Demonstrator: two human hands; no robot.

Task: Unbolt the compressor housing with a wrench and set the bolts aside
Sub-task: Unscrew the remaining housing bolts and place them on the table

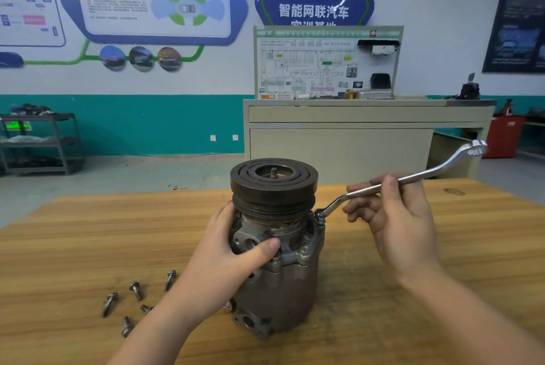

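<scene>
A grey metal compressor [283, 285] stands upright on the wooden table [413, 261], its dark pulley [273, 180] on top. My left hand [230, 252] grips the housing from the left, thumb across the front. My right hand [392, 214] holds the shaft of a silver offset ring wrench [427, 173]. The wrench's lower ring end sits on a bolt [320, 217] at the housing's upper right flange. Another bolt [303, 251] is still seated in the front flange. Several loose bolts [135, 291] lie on the table to the left of the compressor.
Beyond the table stands a beige cabinet [339, 134] carrying a wiring-diagram board [324, 64]. A grey metal shelf [41, 143] is at the far left by the teal wall. A red cabinet [504, 134] stands at the far right.
</scene>
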